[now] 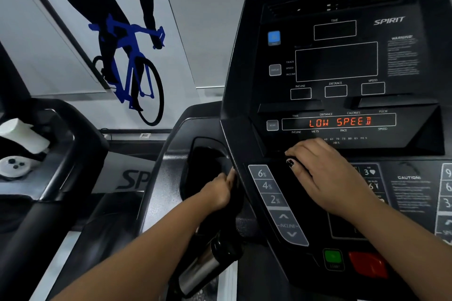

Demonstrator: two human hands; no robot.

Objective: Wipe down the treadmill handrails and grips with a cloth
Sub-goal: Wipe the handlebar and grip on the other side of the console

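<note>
A black cloth (299,184) lies over the lower treadmill console (411,205) and is hard to tell apart from the black panel. My right hand (325,176) lies on top of it with bent fingers and the thumb tucked against the fabric, just below the lit display. My left hand (219,194) grips the dark fabric that hangs over the console's left edge, thumb pointing up. Below the left hand, the silver pulse grip (203,270) of the front handrail slants down to the left. The curved left side handrail (156,166) runs past the dark cup pocket.
The display (340,121) reads LOW SPEED in red. Incline keys (269,186) sit beside the cloth; a green start button (332,257) and a red stop button (368,265) lie lower down. A neighbouring treadmill at left holds a white object (23,134). A cyclist mural covers the wall.
</note>
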